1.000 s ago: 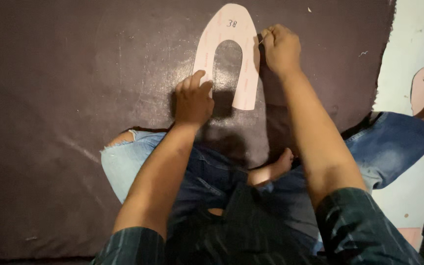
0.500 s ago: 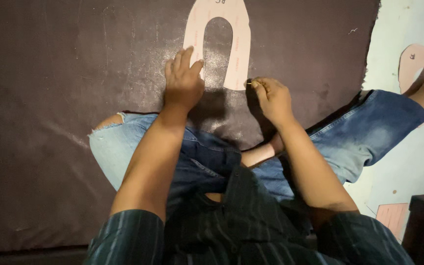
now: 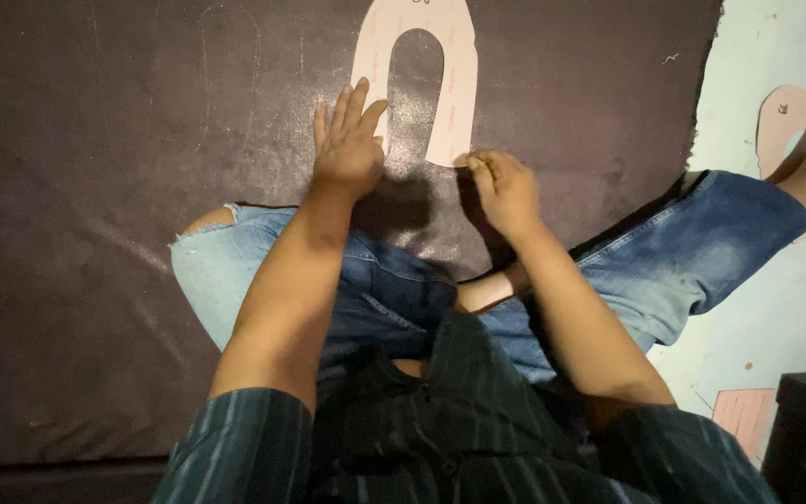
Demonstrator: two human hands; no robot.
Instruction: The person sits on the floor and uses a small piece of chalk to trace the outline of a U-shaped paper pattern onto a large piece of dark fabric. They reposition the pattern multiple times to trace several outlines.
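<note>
Head view: I am seeing my flat-open left hand (image 3: 349, 149) pressing the thin, bendy paper pattern (image 3: 419, 75); right hand (image 3: 506, 191) pinching closed beside it.

One head-worn camera looks steeply down from close above. It faces the person's lap and the dark sheet (image 3: 95, 187) beyond.

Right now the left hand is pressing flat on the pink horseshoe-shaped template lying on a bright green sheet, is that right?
Not quite. The head view shows the sheet is dark brown, not green. The rest holds: the left hand lies flat with its fingers on the pink horseshoe-shaped template.
</note>
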